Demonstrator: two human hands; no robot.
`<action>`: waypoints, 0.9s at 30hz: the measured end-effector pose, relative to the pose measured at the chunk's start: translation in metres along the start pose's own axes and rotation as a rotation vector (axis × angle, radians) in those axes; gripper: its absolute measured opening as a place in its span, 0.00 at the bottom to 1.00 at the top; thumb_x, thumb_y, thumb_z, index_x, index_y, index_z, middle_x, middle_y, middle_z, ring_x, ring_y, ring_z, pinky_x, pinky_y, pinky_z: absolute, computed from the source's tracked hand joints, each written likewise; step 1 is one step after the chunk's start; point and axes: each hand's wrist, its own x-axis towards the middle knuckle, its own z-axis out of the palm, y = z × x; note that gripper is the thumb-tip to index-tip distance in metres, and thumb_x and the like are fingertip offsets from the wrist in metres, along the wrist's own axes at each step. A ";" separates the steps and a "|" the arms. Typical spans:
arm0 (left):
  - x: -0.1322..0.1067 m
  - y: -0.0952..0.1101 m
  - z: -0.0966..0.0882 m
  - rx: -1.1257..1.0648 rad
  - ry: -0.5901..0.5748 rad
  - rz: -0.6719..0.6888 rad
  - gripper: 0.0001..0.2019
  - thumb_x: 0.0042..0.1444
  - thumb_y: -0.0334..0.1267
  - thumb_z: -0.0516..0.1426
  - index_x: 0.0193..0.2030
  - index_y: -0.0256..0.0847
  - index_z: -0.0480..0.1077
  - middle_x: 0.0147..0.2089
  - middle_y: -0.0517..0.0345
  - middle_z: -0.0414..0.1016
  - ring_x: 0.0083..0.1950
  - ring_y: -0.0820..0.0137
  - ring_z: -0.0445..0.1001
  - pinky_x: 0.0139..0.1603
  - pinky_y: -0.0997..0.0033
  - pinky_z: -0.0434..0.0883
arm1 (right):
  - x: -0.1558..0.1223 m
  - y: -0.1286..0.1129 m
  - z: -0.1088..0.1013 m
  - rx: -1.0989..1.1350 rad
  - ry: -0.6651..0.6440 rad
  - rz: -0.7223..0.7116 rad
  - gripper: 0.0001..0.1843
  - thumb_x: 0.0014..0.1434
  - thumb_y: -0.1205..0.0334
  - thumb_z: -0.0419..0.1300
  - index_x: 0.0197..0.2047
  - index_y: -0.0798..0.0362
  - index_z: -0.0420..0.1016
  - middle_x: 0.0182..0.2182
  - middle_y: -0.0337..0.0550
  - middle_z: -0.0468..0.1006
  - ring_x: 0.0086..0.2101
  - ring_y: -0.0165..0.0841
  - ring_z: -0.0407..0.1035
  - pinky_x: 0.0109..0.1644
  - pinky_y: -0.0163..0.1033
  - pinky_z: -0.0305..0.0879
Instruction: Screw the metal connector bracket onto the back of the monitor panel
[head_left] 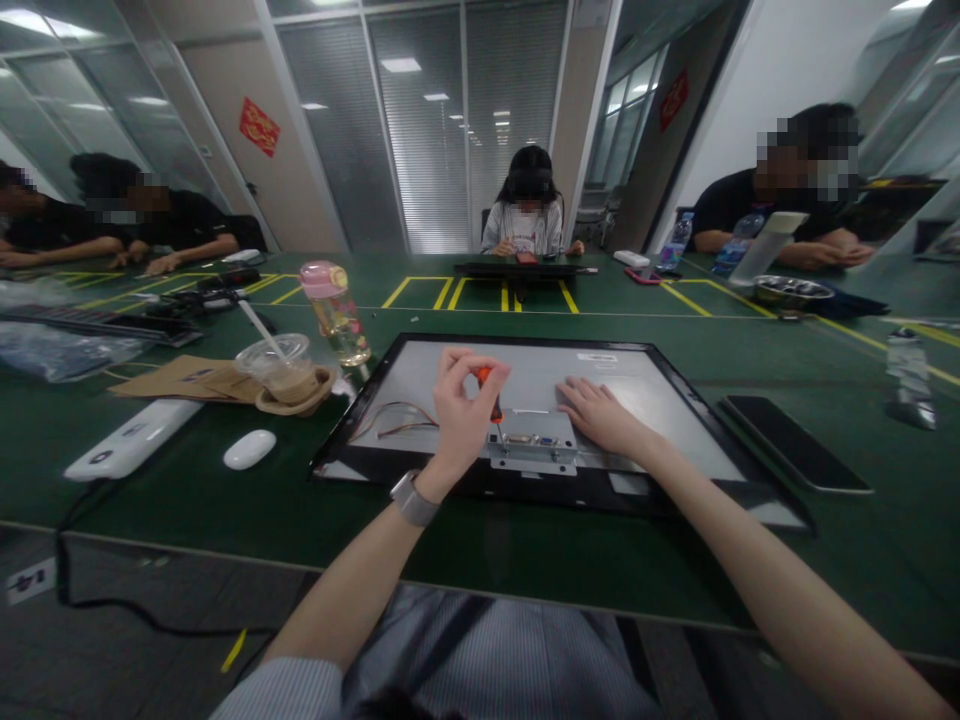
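A flat monitor panel [660, 395] lies face down on the green table in front of me, with a metal connector bracket [534, 450] at its near edge. My left hand [459, 412] is closed around a small orange-handled screwdriver [487, 385], held upright with its tip down on the bracket. My right hand [600, 415] lies flat with fingers stretched out on the panel's metal back, just right of the bracket. Loose coloured wires [394, 418] curl on the panel's left side.
A white mouse [250, 448], a power strip [131, 440], an iced drink cup [281, 365] on a paper bag and a pink-lidded bottle [336, 315] sit to the left. A dark phone [795, 442] lies right. Several other people sit around the table.
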 end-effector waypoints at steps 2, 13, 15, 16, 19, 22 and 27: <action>0.000 0.000 0.000 -0.004 -0.025 -0.009 0.05 0.60 0.36 0.61 0.33 0.41 0.75 0.34 0.59 0.66 0.38 0.72 0.68 0.41 0.71 0.67 | 0.000 0.000 0.000 0.003 0.003 -0.005 0.30 0.71 0.53 0.40 0.69 0.57 0.60 0.69 0.61 0.61 0.67 0.53 0.54 0.66 0.62 0.56; -0.001 0.002 -0.001 -0.068 -0.076 -0.035 0.06 0.61 0.38 0.60 0.34 0.41 0.76 0.36 0.57 0.71 0.39 0.71 0.71 0.41 0.70 0.69 | 0.000 0.000 0.000 -0.019 0.020 -0.023 0.29 0.71 0.54 0.41 0.69 0.56 0.61 0.68 0.61 0.63 0.66 0.52 0.56 0.65 0.61 0.58; 0.000 0.001 -0.001 -0.058 -0.060 -0.050 0.04 0.60 0.37 0.62 0.34 0.41 0.76 0.35 0.58 0.69 0.37 0.72 0.70 0.41 0.71 0.69 | 0.000 -0.001 -0.001 -0.031 0.009 -0.023 0.29 0.71 0.54 0.41 0.69 0.58 0.60 0.68 0.62 0.62 0.66 0.53 0.56 0.65 0.61 0.58; 0.000 0.000 -0.001 -0.071 -0.065 -0.077 0.04 0.61 0.38 0.61 0.36 0.42 0.77 0.35 0.58 0.69 0.36 0.72 0.70 0.40 0.72 0.69 | -0.001 -0.001 -0.002 -0.033 0.005 -0.022 0.29 0.71 0.54 0.41 0.69 0.58 0.60 0.68 0.62 0.61 0.66 0.53 0.56 0.65 0.61 0.58; -0.001 -0.003 0.000 -0.160 -0.085 -0.196 0.10 0.67 0.39 0.53 0.44 0.43 0.76 0.35 0.57 0.74 0.34 0.72 0.72 0.36 0.72 0.70 | -0.001 -0.001 -0.002 -0.028 0.002 -0.011 0.29 0.71 0.54 0.41 0.69 0.57 0.60 0.68 0.61 0.61 0.67 0.53 0.56 0.66 0.61 0.57; -0.001 -0.005 0.000 -0.207 -0.091 -0.244 0.14 0.69 0.40 0.49 0.41 0.41 0.75 0.35 0.55 0.75 0.34 0.72 0.72 0.35 0.72 0.71 | -0.001 0.000 -0.002 -0.025 0.007 -0.014 0.29 0.71 0.53 0.41 0.69 0.56 0.60 0.68 0.60 0.62 0.66 0.52 0.56 0.66 0.60 0.57; 0.003 -0.001 -0.001 -0.057 -0.052 -0.114 0.08 0.59 0.40 0.61 0.31 0.40 0.75 0.36 0.57 0.70 0.38 0.72 0.70 0.40 0.72 0.71 | 0.000 0.001 -0.002 -0.013 0.002 -0.022 0.29 0.71 0.53 0.41 0.69 0.56 0.60 0.68 0.59 0.62 0.66 0.52 0.56 0.65 0.60 0.58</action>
